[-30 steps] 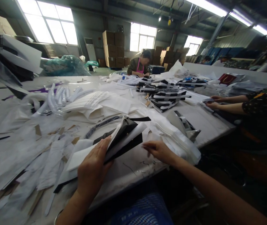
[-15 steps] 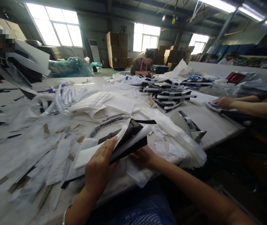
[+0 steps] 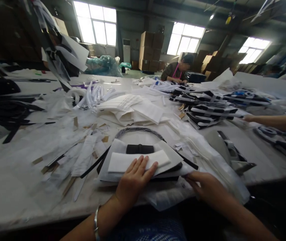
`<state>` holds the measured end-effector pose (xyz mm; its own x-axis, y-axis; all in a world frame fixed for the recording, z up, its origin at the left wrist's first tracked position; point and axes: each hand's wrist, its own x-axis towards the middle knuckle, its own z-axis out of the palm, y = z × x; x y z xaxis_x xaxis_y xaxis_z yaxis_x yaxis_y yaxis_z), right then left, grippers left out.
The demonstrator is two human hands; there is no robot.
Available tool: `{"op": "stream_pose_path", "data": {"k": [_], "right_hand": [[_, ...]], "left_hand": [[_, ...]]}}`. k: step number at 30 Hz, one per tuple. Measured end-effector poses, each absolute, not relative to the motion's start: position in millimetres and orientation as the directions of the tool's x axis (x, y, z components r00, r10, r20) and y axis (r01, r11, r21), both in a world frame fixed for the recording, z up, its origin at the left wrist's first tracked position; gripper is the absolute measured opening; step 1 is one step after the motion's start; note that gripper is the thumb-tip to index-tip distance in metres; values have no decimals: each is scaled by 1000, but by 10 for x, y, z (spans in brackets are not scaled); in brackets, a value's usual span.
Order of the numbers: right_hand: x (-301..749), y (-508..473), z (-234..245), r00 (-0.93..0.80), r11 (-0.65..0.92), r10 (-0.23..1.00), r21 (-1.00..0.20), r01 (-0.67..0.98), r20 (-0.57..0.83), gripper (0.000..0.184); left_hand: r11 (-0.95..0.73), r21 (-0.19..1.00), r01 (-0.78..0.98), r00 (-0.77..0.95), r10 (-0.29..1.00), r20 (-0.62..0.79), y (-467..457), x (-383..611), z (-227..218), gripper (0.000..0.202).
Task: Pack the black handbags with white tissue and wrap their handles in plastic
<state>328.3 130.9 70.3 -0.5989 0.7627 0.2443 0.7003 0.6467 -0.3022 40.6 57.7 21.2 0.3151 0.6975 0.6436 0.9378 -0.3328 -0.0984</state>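
On the table in front of me lies a flat black bag (image 3: 175, 166) with a plastic-wrapped loop handle (image 3: 143, 130) at its far side. White sheets cover most of it, topped by a folded white foam strip (image 3: 117, 162). My left hand (image 3: 136, 179) rests flat on that strip, fingers stretched out. At the bag's near right corner, my right hand (image 3: 203, 184) has its fingers pinched on the edge of a clear plastic bag (image 3: 163, 197). That plastic lies beneath the black bag and hangs over the table edge.
White sheets (image 3: 130, 107) and plastic-wrapped handles (image 3: 95, 95) lie beyond. Plastic scraps and strips (image 3: 82, 157) spread to the left. Stacked black-and-white bags (image 3: 205, 107) stand to the right, near a co-worker's arm (image 3: 276, 122). Another person (image 3: 175, 72) works across the table.
The black bag, raised and tilted before, now lies flat with its handle pointing away. My left hand has moved onto the foam strip; my right hand has come out from beneath the bag. The view has turned left.
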Motion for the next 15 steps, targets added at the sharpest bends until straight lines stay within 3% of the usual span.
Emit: {"op": "stream_pose_path", "data": {"k": [4,6,7,9,10,15], "right_hand": [[3220,1624,1218,-412,518,846,-334,788,340,22],[2922,1866,1353,-416,523,843,-341,781,341,24],[2729,1996,1376,-439,523,849,-344,780,294,26],[2310,2249,1333,-496,485,868,-281,828,37,32],[2108,2365,1272,-495,473,868,-256,843,-28,33],[1460,2725,824,-367,337,904,-164,927,-217,41]], "left_hand": [[-359,-157,920,375,689,620,544,432,123,44],[-368,-168,915,389,688,612,526,427,94,45],[-371,-172,913,394,686,612,518,421,81,45],[-376,-177,910,399,674,622,501,407,60,45],[-376,-178,909,399,667,629,493,401,51,45],[-366,-187,912,399,681,614,469,393,29,44]]}}
